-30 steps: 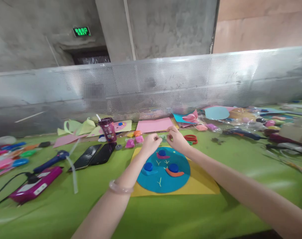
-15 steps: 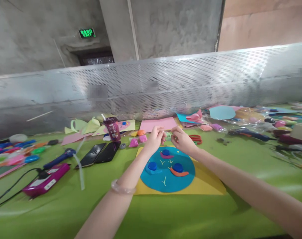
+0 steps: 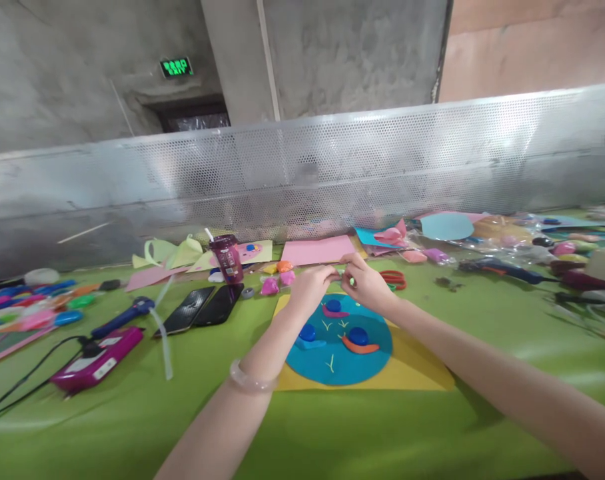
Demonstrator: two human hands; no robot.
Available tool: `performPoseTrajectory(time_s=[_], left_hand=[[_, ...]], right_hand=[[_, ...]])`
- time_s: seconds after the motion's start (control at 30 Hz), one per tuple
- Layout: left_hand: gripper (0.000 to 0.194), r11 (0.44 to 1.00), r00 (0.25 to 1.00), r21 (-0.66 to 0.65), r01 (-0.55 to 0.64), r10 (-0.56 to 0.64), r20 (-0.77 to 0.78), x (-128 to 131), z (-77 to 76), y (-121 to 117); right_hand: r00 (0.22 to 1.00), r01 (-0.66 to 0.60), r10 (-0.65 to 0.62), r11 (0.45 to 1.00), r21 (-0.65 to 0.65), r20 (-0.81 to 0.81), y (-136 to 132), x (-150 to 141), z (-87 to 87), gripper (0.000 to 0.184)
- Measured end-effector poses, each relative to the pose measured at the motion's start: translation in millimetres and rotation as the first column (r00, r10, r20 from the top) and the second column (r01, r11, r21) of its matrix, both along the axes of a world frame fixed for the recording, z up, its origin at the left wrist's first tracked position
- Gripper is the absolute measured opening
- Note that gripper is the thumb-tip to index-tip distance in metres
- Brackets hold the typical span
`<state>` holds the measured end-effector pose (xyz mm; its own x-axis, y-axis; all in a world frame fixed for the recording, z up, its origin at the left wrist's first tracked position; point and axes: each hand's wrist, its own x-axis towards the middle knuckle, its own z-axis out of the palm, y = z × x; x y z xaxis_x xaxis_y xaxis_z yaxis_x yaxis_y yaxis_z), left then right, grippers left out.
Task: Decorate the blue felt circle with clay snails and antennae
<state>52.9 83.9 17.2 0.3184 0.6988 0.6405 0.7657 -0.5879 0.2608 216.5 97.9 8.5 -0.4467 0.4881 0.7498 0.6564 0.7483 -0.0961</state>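
Observation:
My left hand (image 3: 310, 288) and my right hand (image 3: 366, 283) meet above the far edge of a blue paper disc (image 3: 338, 341). Both pinch a small pale green bit (image 3: 343, 277) between their fingertips; I cannot make out what it is. The disc lies on a yellow sheet (image 3: 417, 370) and carries three blue clay blobs with purple, blue and orange bases, plus small yellow-green sprigs. A clear bangle (image 3: 252, 380) sits on my left wrist.
Two dark phones (image 3: 202, 308), a maroon cup (image 3: 226, 259), a magenta device (image 3: 96, 359) with a cable and a blue tool (image 3: 122, 317) lie left. Pink paper (image 3: 315, 251), clay lumps (image 3: 277, 280), red scissors (image 3: 395, 280) and craft clutter (image 3: 532, 250) run along a perforated metal barrier (image 3: 332, 173).
My hands have come closer together and lowered slightly toward the disc's far edge, still pinching the small green bit. The view has shifted a little.

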Motion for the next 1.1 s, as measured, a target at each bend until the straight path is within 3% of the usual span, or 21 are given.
performPoseTrajectory(time_s=[0.2, 0.5, 0.63, 0.73, 0.83, 0.9, 0.97, 1.1], left_hand=[[0.011, 0.994, 0.984, 0.01, -0.11, 0.11, -0.141, 0.1, 1.4, 0.9], [0.024, 0.991, 0.975, 0.123, 0.059, -0.031, -0.219, -1.6, 0.0, -4.6], [0.02, 0.979, 0.966, 0.177, 0.099, -0.052, -0.251, -2.4, -0.6, -6.2], [0.019, 0.966, 0.977, 0.216, 0.144, -0.103, -0.188, -3.4, -0.5, -5.0], [0.028, 0.954, 0.987, 0.263, 0.143, -0.158, 0.037, -3.9, -0.3, -3.1], [0.049, 0.965, 0.978, 0.232, 0.119, -0.154, 0.139, -3.9, -1.6, -1.3], [0.066, 0.983, 0.982, 0.131, 0.127, -0.144, 0.124, -3.4, -4.4, 0.5], [0.05, 0.98, 0.994, -0.165, 0.113, -0.111, 0.024, -2.0, -9.6, 1.1]], right_hand=[[0.995, -0.088, 0.091, 0.994, -0.07, 0.036, -1.2, 0.7, -0.3, 0.01], [0.994, -0.077, 0.073, 0.996, -0.053, -0.08, 5.7, 4.2, -0.4, 0.014], [0.985, -0.126, 0.113, 0.988, -0.092, -0.131, 9.9, 4.9, -2.5, 0.013], [0.967, -0.188, 0.158, 0.972, -0.138, -0.202, 8.9, 3.3, -0.8, 0.011], [0.925, -0.255, 0.173, 0.942, -0.217, -0.337, 2.6, 1.6, 7.1, 0.012], [0.896, -0.312, 0.177, 0.903, -0.295, -0.407, -2.1, 1.0, 13.0, 0.014], [0.874, -0.373, 0.187, 0.85, -0.371, -0.448, -5.2, 0.7, 16.7, 0.016], [0.86, -0.429, 0.204, 0.786, -0.445, -0.468, -4.1, 0.6, 15.4, 0.019]])
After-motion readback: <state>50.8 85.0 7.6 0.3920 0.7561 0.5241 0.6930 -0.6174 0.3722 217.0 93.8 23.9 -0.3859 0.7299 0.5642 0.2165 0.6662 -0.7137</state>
